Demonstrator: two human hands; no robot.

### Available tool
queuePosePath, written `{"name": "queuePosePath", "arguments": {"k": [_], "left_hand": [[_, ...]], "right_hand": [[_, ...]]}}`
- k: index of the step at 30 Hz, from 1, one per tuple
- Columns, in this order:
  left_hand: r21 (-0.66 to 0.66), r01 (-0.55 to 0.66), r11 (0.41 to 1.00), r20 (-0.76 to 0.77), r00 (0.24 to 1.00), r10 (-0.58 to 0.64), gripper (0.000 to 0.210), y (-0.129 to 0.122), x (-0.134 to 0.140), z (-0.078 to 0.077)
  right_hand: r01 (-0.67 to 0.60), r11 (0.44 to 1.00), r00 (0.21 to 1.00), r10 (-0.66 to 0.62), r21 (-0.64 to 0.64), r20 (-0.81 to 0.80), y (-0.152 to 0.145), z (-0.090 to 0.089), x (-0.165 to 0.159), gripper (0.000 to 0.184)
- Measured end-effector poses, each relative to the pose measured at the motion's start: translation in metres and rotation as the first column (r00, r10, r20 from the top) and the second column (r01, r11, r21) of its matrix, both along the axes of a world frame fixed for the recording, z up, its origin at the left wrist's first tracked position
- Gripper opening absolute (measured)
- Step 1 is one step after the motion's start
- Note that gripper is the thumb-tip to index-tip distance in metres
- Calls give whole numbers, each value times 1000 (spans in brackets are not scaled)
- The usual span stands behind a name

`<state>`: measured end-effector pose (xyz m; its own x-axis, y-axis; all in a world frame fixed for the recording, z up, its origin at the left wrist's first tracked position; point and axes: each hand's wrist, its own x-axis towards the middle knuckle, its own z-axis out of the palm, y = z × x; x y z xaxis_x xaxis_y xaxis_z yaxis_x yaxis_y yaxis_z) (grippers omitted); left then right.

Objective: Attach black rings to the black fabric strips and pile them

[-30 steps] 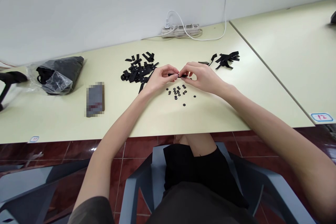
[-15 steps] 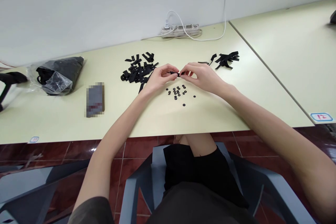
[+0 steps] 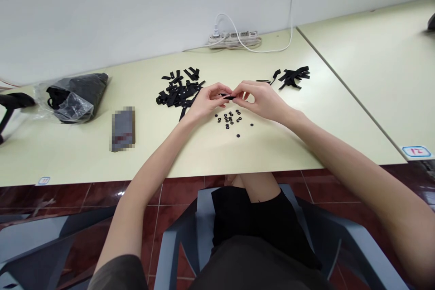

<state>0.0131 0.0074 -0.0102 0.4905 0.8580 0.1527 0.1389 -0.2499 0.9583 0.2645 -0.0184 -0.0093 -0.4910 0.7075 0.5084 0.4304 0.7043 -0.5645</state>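
A short black fabric strip [image 3: 227, 97] is pinched between my two hands above the table. My left hand [image 3: 211, 99] is closed on its left end, and my right hand [image 3: 254, 94] grips the right end, the fingertips of both hands nearly meeting. Fingers cover much of the strip, so any small part on it is hidden. Just below lie several small black ring-like snap pieces [image 3: 230, 118], scattered loosely. Beside my left hand is a large pile of black strips [image 3: 178, 93], some with small dots on them. A smaller pile of strips [image 3: 294, 77] lies beyond my right hand.
A power strip [image 3: 234, 40] with a white cable [image 3: 272, 50] lies against the wall. To the left are a plastic bag [image 3: 79, 97] of black material, a blurred grey box [image 3: 123, 129] and a black stand [image 3: 13, 102]. The table's front edge runs close to me.
My fingers have shifted slightly on the black strip, which is tilted a little differently. The piles and small pieces lie as before.
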Motion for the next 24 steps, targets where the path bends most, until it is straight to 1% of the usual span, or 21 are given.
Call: {"name": "queuePosePath", "arguments": {"k": [5, 13, 20, 24], "left_hand": [[2, -10, 1000, 9, 1000, 10, 27, 0, 0, 1], [-21, -11, 1000, 2, 1000, 11, 27, -3, 2, 4], [-3, 15, 1000, 34, 999, -15, 41, -2, 2, 2], [25, 27, 999, 44, 999, -28, 42, -2, 3, 2]], "right_hand": [[11, 1000, 1000, -11, -2, -17, 0, 0, -1, 23], [10, 999, 999, -12, -32, -53, -2, 3, -1, 19], [22, 999, 999, -23, -33, -28, -1, 2, 0, 18], [8, 1000, 999, -9, -23, -47, -2, 4, -1, 17]]}}
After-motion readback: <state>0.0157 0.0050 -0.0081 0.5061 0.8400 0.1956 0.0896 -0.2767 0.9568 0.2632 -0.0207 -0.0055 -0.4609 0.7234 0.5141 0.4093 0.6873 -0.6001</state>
